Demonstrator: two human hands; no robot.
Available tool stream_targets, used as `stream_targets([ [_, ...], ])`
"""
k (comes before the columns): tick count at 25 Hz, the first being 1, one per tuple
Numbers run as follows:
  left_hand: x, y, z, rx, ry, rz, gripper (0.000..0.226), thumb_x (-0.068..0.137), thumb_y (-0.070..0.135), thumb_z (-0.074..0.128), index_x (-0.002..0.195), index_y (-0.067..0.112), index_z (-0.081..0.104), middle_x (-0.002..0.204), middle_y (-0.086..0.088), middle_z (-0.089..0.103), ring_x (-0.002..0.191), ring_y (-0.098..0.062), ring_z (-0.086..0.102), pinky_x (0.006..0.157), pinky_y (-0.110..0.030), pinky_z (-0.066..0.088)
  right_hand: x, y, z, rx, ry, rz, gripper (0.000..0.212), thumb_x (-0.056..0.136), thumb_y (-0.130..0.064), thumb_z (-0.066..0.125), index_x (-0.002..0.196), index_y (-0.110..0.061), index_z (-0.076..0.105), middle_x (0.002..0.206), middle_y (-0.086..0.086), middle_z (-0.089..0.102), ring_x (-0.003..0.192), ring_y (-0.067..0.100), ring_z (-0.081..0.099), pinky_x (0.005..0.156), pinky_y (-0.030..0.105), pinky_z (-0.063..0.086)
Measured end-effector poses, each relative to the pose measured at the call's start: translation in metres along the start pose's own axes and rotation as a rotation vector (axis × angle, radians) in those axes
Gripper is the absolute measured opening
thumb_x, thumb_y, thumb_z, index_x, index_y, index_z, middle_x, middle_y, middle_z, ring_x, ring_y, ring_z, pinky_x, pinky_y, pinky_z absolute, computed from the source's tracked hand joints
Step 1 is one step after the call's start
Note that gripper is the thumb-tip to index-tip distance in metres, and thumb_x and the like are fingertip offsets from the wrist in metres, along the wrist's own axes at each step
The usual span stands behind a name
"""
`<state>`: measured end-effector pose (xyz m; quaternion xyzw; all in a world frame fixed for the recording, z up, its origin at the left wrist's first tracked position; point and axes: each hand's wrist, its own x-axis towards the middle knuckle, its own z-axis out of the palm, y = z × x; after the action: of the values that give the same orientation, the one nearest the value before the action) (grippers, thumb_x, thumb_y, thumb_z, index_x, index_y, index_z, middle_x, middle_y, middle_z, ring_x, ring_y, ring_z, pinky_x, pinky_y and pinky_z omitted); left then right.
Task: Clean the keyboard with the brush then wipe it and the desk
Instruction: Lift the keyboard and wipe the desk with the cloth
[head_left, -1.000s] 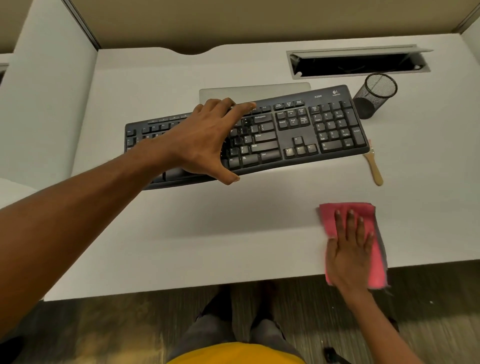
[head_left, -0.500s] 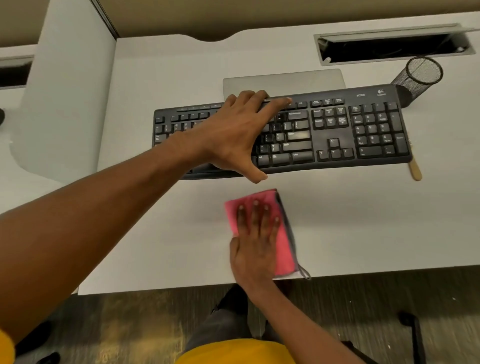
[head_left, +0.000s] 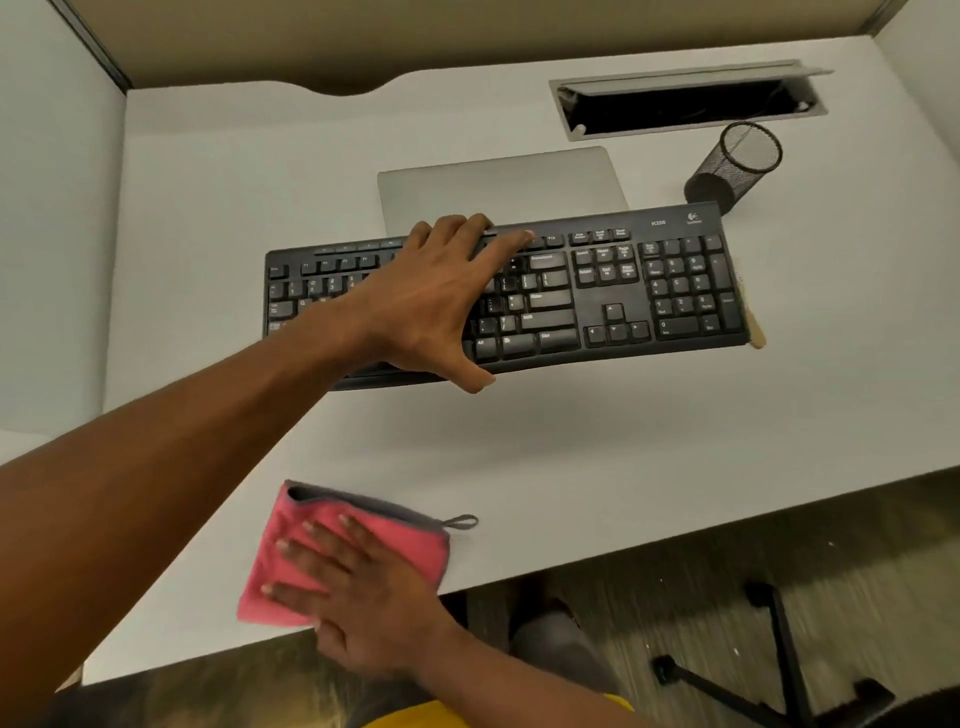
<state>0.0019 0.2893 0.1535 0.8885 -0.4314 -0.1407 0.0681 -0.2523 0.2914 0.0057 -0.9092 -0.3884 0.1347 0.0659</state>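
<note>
On the white desk (head_left: 623, 441), close to its front edge, lay a pink cloth (head_left: 410, 540). The right hand (head_left: 363, 597) lay flat on top of it. Its fingers were straight and spread out, and they pressed the cloth down onto the desk. They were not wrapped round it. A little grey loop stuck out from one corner of the cloth.

Farther back, the black keyboard (head_left: 613, 291) lay across the middle of the desk. The left hand (head_left: 426, 306) reached over it. Its fingers were hooked over the far edge and its thumb was tucked at the near edge, so the hand held the keyboard between them. It was hard to tell if the keyboard was lifted off the desk or not.

Just beside the right end of the keyboard, the wooden handle of the brush (head_left: 754, 332) peeked out. The rest of the brush was hidden behind the keyboard.

Behind the keyboard lay a flat silver thing (head_left: 498, 187), partly hidden by it. A black mesh cup (head_left: 737, 166) stood near the keyboard's far right corner. Past the cup was a long open slot (head_left: 685, 104) in the desk.
</note>
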Motion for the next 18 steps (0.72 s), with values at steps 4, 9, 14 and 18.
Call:
stream_targets([
  [4,0.001,0.005,0.015,0.0,-0.013,-0.017,0.142,0.057,0.086,0.071,0.166,0.03,-0.001,0.165,-0.014,0.018,0.152,-0.039,0.016,0.126,-0.058,0.018,-0.068,0.036,0.005,0.047,-0.01,0.066,0.063,0.103,-0.04,0.032,0.159,-0.034,0.003,0.167,-0.001,-0.012,0.152,0.023,-0.018,0.125,0.048,-0.003],
  [9,-0.007,0.015,0.04,-0.04,-0.035,-0.09,0.142,0.058,0.084,0.073,0.165,0.034,-0.007,0.168,-0.015,0.012,0.155,-0.04,0.01,0.128,-0.059,0.015,-0.157,0.115,0.004,0.101,0.047,0.365,0.069,0.102,-0.035,0.038,0.159,-0.036,-0.001,0.167,-0.005,-0.01,0.154,0.021,-0.011,0.121,0.049,0.003],
  [14,-0.017,0.036,0.065,-0.084,-0.069,-0.155,0.142,0.059,0.084,0.072,0.165,0.036,-0.009,0.17,-0.013,0.008,0.156,-0.037,0.008,0.129,-0.057,0.012,-0.237,0.195,0.001,0.096,0.11,0.631,0.074,0.098,-0.028,0.046,0.16,-0.032,0.005,0.168,-0.004,-0.004,0.155,0.021,-0.003,0.12,0.052,0.019],
  [18,-0.021,0.055,0.088,-0.11,-0.11,-0.182,0.141,0.062,0.085,0.07,0.165,0.037,-0.014,0.172,-0.01,0.001,0.158,-0.033,-0.001,0.131,-0.053,0.005,-0.288,0.243,-0.005,0.076,0.135,0.794,0.07,0.1,-0.026,0.036,0.16,-0.028,-0.002,0.168,-0.001,-0.009,0.154,0.023,-0.007,0.122,0.052,0.015],
])
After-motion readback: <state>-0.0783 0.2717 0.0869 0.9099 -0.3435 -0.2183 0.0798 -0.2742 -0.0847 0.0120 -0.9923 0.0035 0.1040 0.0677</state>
